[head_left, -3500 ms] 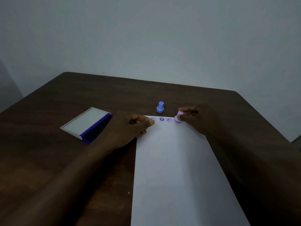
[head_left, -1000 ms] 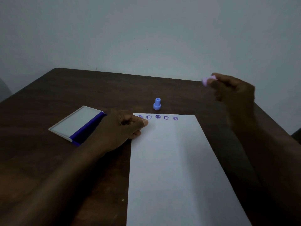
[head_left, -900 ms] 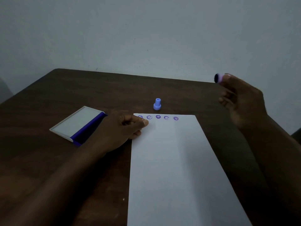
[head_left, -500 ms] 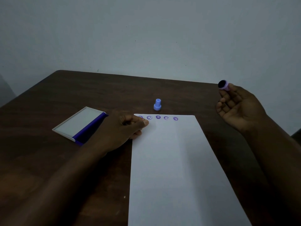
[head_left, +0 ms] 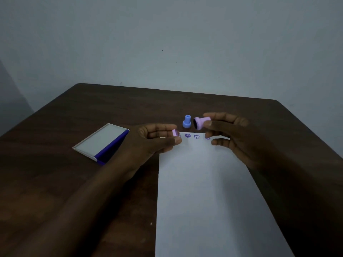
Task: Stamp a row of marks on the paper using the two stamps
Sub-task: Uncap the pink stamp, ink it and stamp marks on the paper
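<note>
A white paper [head_left: 204, 191] lies on the dark wooden table [head_left: 130, 106], with a row of purple marks [head_left: 196, 136] along its far edge. My right hand [head_left: 230, 132] pinches the pink stamp [head_left: 201, 122] sideways above that edge, with its dark inked face turned left. My left hand [head_left: 154, 140] hovers at the paper's far left corner and pinches a small pink cap [head_left: 174, 132], a little way from the stamp's face. The blue stamp [head_left: 186, 122] stands upright on the table just beyond the paper, between the two hands. Some marks are hidden by my fingers.
An ink pad [head_left: 101, 140] with a white lid and blue side lies left of the paper, close to my left wrist. A plain wall rises behind the table's far edge.
My right hand came down from the raised right side to the paper's far edge with the pink stamp. My left hand lifted off the paper's corner and now pinches a pink cap.
</note>
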### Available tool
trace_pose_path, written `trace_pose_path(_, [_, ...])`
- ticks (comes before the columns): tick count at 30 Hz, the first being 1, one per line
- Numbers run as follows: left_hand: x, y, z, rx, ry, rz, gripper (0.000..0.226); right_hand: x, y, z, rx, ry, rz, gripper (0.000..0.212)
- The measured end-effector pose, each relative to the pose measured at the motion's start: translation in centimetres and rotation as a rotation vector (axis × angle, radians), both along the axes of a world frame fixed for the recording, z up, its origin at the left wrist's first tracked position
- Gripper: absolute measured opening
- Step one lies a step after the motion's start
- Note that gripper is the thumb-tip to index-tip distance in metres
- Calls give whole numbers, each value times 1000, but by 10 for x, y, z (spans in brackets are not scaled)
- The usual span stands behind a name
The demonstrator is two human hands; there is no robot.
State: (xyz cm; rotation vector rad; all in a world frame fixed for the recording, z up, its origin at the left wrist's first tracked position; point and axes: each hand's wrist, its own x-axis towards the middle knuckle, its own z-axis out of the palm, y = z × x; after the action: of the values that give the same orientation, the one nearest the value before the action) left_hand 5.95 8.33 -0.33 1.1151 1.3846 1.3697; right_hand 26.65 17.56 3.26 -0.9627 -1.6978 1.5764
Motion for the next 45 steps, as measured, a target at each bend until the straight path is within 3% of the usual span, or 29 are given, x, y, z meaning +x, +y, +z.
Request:
trace_pose_path(4, [1, -1, 0, 20, 20, 15, 33, -9, -8, -4, 20, -24, 42, 39])
trace_pose_path(10, [4, -4, 1, 54, 80, 41, 35, -19, -11, -10, 75, -115, 47, 15])
trace_pose_path(15, [3, -3, 1, 48, 102, 56, 34, -19, -15, -10, 74, -69, 60, 31])
trace_pose_path(24, [3, -1, -1, 60, 130, 79, 24, -22, -14, -16, 81, -81, 64, 39])
trace_pose_path(35, [4, 1, -1, 116, 150, 77, 29, -24, -11, -21, 104, -90, 58, 30])
trace_pose_path(45, [3, 1, -2, 141, 177, 70, 24, -23, -11, -21, 120, -74, 74, 35])
